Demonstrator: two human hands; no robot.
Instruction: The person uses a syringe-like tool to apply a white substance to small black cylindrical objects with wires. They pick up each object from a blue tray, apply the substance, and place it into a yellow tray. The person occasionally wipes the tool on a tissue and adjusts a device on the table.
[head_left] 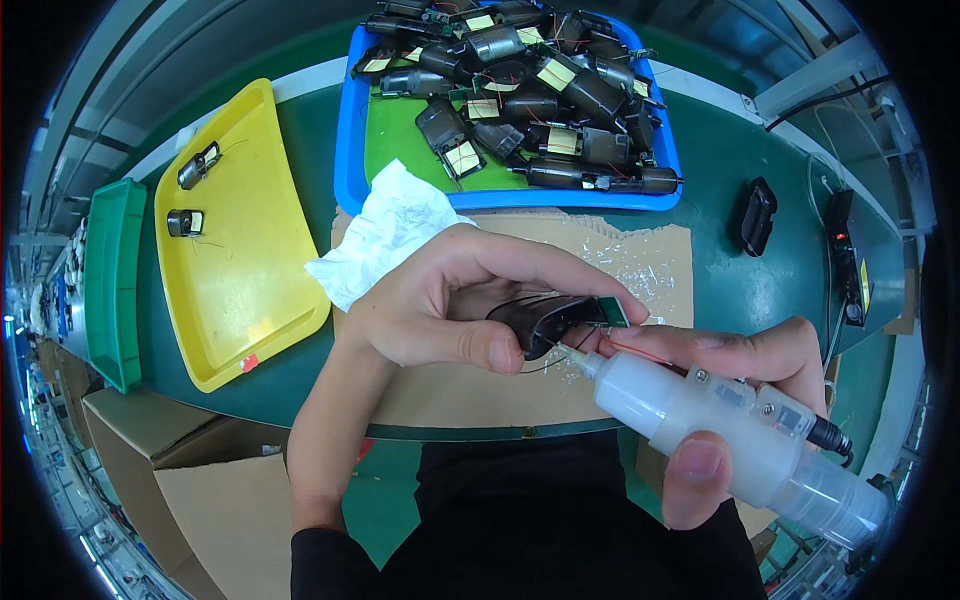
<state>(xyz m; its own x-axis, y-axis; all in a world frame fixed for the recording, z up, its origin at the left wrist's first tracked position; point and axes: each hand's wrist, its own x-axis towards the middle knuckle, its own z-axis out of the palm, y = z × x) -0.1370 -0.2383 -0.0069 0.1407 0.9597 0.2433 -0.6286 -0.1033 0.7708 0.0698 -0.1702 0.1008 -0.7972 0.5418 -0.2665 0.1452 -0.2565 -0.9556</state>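
My left hand point(425, 300) is closed around a black plastic housing point(535, 322), fingers behind it and thumb in front. A small green circuit board point(612, 312) sits at the housing's right end, with thin red and black wires beside it. In my right hand point(775, 355) is a translucent white glue syringe point(640, 395), pointing up and to the left. Its thin nozzle point(575, 357) reaches the housing's open lower edge; whether it touches is hard to see. Right-hand fingertips lie close to the circuit board.
Several black housings with wires and pale pads fill a blue tray point(348, 150) at the back. A yellow tray point(235, 290) holds two small parts. White tissue point(390, 235) lies on cardboard point(430, 400). A black shell point(759, 217) and a power strip point(845, 255) are rightward.
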